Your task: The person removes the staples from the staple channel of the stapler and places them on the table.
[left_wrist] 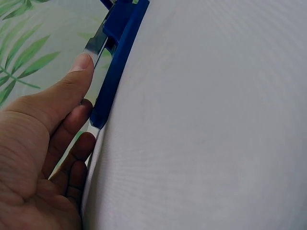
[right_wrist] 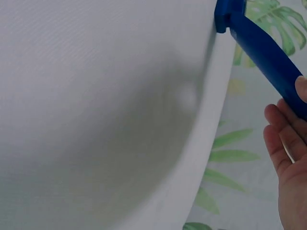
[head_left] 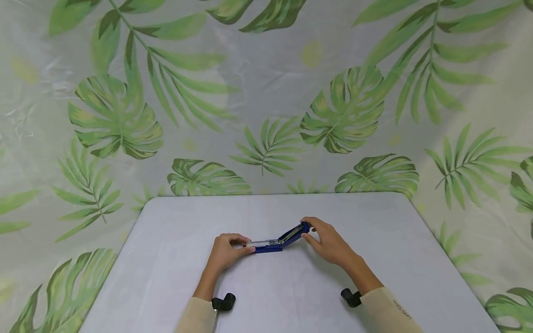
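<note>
A blue stapler (head_left: 268,248) is folded wide at its hinge over the white table, its top arm swung up to the right. At the left end, my left hand (head_left: 226,252) pinches the silver metal rail; in the left wrist view the thumb (left_wrist: 82,64) presses on the rail beside the blue base (left_wrist: 111,91). My right hand (head_left: 329,243) grips the raised end of the blue top arm (right_wrist: 268,60) between thumb and fingers. The hinge part (right_wrist: 230,12) sits low by the table in the right wrist view.
The white table (head_left: 291,296) has rounded back corners. Behind and around it hangs a pale curtain (head_left: 270,92) printed with green leaves. A black wrist camera (head_left: 224,302) is strapped at the left wrist and another (head_left: 351,298) at the right.
</note>
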`<action>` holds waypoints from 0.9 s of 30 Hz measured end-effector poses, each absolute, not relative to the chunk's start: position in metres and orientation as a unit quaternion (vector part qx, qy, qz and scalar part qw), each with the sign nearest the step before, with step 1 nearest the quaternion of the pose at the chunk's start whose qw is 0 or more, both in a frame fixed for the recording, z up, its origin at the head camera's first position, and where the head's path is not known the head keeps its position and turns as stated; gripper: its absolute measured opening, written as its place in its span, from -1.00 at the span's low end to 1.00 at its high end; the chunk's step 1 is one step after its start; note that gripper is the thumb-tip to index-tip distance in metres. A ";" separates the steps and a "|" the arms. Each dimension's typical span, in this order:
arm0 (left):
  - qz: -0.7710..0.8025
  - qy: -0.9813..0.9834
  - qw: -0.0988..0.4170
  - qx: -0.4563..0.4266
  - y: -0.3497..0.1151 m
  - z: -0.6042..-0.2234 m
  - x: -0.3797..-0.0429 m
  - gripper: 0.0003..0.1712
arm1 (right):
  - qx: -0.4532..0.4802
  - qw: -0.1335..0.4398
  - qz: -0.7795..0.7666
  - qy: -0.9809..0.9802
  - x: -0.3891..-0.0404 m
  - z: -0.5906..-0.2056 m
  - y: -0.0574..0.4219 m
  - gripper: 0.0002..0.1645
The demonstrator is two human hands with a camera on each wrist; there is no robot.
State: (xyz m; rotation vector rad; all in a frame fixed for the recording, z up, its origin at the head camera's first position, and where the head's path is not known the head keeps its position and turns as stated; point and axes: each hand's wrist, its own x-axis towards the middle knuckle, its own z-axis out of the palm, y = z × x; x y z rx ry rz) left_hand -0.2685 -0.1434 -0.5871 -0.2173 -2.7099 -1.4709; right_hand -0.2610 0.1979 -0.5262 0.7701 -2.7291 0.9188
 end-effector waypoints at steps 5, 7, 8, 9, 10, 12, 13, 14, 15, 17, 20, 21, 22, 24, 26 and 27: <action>-0.478 -0.875 0.027 -0.067 -0.143 -0.585 -0.269 -0.76 | 0.251 0.072 0.311 -0.914 -0.261 -0.530 0.205 -0.48; -0.479 -0.875 0.025 -0.064 -0.143 -0.585 -0.269 -0.76 | 0.247 0.068 0.310 -0.916 -0.260 -0.533 0.207 -0.48; -0.479 -0.875 0.024 -0.063 -0.143 -0.585 -0.269 -0.76 | 0.245 0.067 0.307 -0.917 -0.260 -0.534 0.208 -0.48; -0.480 -0.875 0.025 -0.062 -0.143 -0.586 -0.269 -0.76 | 0.244 0.065 0.305 -0.918 -0.260 -0.536 0.209 -0.48; -0.481 -0.874 0.025 -0.062 -0.143 -0.586 -0.268 -0.76 | 0.242 0.064 0.303 -0.919 -0.259 -0.537 0.210 -0.48; -0.485 -0.872 0.026 -0.065 -0.143 -0.586 -0.268 -0.75 | 0.238 0.062 0.298 -0.922 -0.259 -0.540 0.212 -0.49; -0.486 -0.871 0.027 -0.067 -0.143 -0.586 -0.268 -0.74 | 0.235 0.060 0.297 -0.924 -0.258 -0.541 0.213 -0.49; -0.488 -0.870 0.028 -0.069 -0.143 -0.587 -0.268 -0.74 | 0.232 0.058 0.295 -0.925 -0.258 -0.542 0.213 -0.49; -0.489 -0.869 0.029 -0.072 -0.143 -0.587 -0.268 -0.74 | 0.229 0.055 0.294 -0.926 -0.258 -0.544 0.214 -0.50; -0.491 -0.868 0.028 -0.073 -0.144 -0.588 -0.268 -0.74 | 0.222 0.050 0.289 -0.930 -0.257 -0.546 0.215 -0.51; -0.491 -0.867 0.030 -0.076 -0.144 -0.589 -0.269 -0.73 | 0.216 0.043 0.289 -0.932 -0.257 -0.551 0.217 -0.52; -0.492 -0.867 0.030 -0.076 -0.143 -0.589 -0.269 -0.73 | 0.214 0.041 0.291 -0.931 -0.257 -0.552 0.218 -0.53; -0.492 -0.867 0.029 -0.075 -0.143 -0.589 -0.269 -0.73 | 0.213 0.040 0.291 -0.932 -0.257 -0.553 0.218 -0.53; -0.491 -0.867 0.030 -0.076 -0.143 -0.589 -0.269 -0.74 | 0.212 0.038 0.293 -0.932 -0.257 -0.555 0.219 -0.53; -0.490 -0.868 0.028 -0.072 -0.143 -0.590 -0.269 -0.74 | 0.211 0.034 0.295 -0.932 -0.258 -0.554 0.219 -0.52; -0.489 -0.868 0.031 -0.074 -0.143 -0.590 -0.269 -0.74 | 0.210 0.033 0.293 -0.932 -0.258 -0.554 0.219 -0.51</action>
